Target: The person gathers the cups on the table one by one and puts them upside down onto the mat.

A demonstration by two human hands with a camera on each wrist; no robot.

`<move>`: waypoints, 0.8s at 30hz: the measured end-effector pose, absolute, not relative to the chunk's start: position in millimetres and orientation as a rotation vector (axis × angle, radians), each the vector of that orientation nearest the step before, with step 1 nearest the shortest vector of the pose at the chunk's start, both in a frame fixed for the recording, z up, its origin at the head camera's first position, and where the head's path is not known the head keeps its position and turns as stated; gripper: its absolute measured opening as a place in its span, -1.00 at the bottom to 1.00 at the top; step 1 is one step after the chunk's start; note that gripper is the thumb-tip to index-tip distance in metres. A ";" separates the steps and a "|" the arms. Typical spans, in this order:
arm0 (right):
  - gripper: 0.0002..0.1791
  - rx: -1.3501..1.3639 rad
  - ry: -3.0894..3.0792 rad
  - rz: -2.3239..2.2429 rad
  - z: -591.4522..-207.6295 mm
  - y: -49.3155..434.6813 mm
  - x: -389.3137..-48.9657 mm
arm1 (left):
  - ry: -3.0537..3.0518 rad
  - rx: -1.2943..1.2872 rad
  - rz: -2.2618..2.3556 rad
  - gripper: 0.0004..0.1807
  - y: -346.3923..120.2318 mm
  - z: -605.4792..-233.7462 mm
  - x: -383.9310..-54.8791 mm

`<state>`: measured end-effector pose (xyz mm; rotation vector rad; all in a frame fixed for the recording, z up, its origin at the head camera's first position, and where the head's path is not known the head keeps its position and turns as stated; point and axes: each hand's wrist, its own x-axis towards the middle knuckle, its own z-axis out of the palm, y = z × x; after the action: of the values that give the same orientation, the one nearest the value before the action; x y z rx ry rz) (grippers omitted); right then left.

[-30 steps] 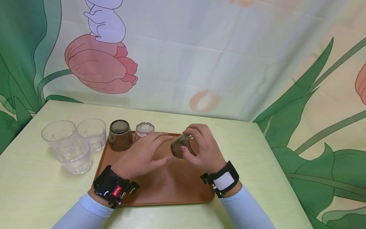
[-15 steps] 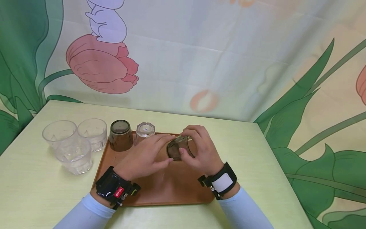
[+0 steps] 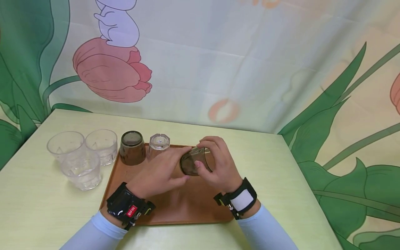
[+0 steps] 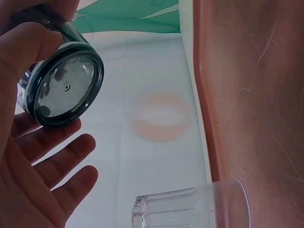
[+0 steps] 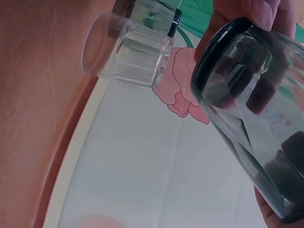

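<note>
In the head view, your right hand (image 3: 220, 166) is gripping a dark glass (image 3: 189, 164) with curled fingers, holding it tipped sideways above the brown tray (image 3: 187, 205); your left hand (image 3: 157, 173), only partly open, is pinching its other end. A second dark tumbler (image 3: 132, 149) and a small clear glass (image 3: 159, 142) are standing upside down behind, while three clear cups (image 3: 82, 172) are sitting left of the tray. In the left wrist view, your thumb is pressing beside the base, two lower fingers spreading free. In the right wrist view, fingers are showing through the glass.

Hands (image 4: 21, 185) holding tilted dark glass (image 4: 66, 88), base toward camera; clear glass (image 4: 173, 209) mouth-down on brown tray (image 4: 256, 104).
</note>
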<state>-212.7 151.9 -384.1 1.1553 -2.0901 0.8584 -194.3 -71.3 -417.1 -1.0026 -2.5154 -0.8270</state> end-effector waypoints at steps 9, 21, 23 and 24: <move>-0.56 1.152 -2.087 0.917 -384.9 147.5 -210.4 | -2.501 -1.000 -0.860 -0.08 -69.8 -416.7 -193.9; -0.31 1.179 -2.195 0.915 -385.6 146.5 -207.7 | -2.548 -0.944 -0.899 -0.08 -75.9 -418.6 -195.0; -0.27 1.202 -2.224 0.890 -385.1 148.3 -207.7 | -2.565 -0.929 -0.910 -0.08 -77.4 -418.6 -194.7; -0.24 1.211 -2.243 0.872 -384.9 149.2 -207.6 | -2.580 -0.919 -0.910 -0.08 -78.2 -418.5 -194.6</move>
<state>-207.6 149.2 -384.9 1.2108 -2.2432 0.8719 -194.6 -78.2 -418.5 -0.9189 -2.5799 -0.9100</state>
